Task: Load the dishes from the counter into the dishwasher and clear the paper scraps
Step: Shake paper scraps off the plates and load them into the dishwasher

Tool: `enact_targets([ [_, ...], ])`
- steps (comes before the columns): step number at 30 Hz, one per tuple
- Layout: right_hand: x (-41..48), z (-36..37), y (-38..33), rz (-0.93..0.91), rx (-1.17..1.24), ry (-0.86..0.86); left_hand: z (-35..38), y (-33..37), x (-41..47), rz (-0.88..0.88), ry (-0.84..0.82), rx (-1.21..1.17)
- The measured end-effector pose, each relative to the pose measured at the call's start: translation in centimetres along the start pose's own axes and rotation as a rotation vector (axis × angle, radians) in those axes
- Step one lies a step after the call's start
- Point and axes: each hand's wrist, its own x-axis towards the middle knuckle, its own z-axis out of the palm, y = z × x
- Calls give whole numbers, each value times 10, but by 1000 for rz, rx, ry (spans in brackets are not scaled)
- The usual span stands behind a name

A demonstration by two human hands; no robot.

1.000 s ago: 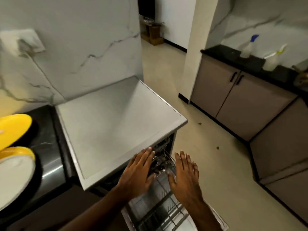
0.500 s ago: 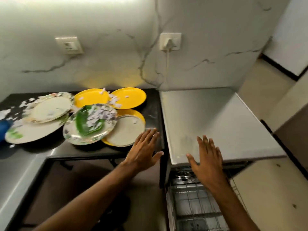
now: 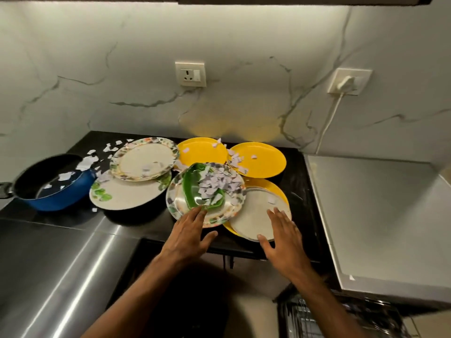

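Landmark on the black stone counter [image 3: 151, 220]: a round floral-rimmed plate [image 3: 214, 217], carrying a glossy green bowl [image 3: 191, 191] heaped with torn white paper scraps [image 3: 217, 182]. Over the near rim of that plate, the left hand [image 3: 188, 234], palm down, fingers straight and spread, gripping nothing; fingertips at the bowl's near edge, contact impossible to judge. Just right of the plate and partly overlapped by it, a round white plate [image 3: 253, 215] lying on a round yellow plate [image 3: 278, 191]. Above its near part, the right hand [image 3: 283, 236], likewise flat with fingers straight and apart, thumb out beside the near rim, holding nothing. Behind the floral-rimmed plate, two more yellow plates [image 3: 202, 152] side by side, flecked with scraps. Left of it, a large white plate with green leaf print [image 3: 127, 193] under a stack of floral plates [image 3: 144, 159]. Farther left, a blue cooking pot with black inside [image 3: 56, 189], scraps in it and loose around it. Right of the plate, past the counter's edge, the grey dishwasher top [image 3: 378, 215]; below that, a wire rack [image 3: 317, 320] showing.
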Motion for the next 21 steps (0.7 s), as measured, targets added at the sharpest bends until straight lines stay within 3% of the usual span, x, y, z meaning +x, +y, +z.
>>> enact_targets([
  [5, 26, 20, -35, 58, 96, -60, -5, -30, 14, -112, -100, -153],
  [14, 72, 32, -51, 213, 255, -180, 5, -44, 53, -344, -91, -484],
  [21, 131, 38, -42, 411, 283, -180, 6, -49, 100, -615, -80, -545],
])
